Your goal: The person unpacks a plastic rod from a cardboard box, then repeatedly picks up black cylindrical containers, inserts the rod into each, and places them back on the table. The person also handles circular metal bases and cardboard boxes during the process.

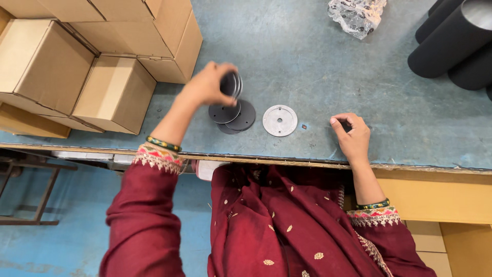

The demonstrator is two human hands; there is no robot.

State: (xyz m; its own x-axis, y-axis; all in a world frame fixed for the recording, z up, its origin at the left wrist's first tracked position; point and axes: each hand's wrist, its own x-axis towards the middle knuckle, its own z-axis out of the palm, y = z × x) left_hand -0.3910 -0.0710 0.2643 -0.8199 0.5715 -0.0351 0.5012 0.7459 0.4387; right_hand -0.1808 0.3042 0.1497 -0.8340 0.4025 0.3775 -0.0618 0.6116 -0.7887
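**Here: discs sorted on a worn blue table**

Here the table (318, 56) carries cardboard boxes (97, 56) stacked at far left and black tubes (451, 41) lying at far right, with the middle kept for handwork. A crumpled plastic bag (357, 14) sits far off. The left hand (205, 84) pinches a small stack of dark discs (231, 83) on edge, just above loose dark discs (233, 115) overlapping flat. One silver disc (280, 120) lies apart, right of them. The right hand (351, 136) rests curled at the near edge, grip closed loosely; whether it holds anything, I cannot tell.

Blue-grey desk (318, 56), tan cardboard boxes (77, 61), dark grey discs (233, 115), one pale silver disc (280, 120), maroon gold-embroidered sleeves (143, 215).
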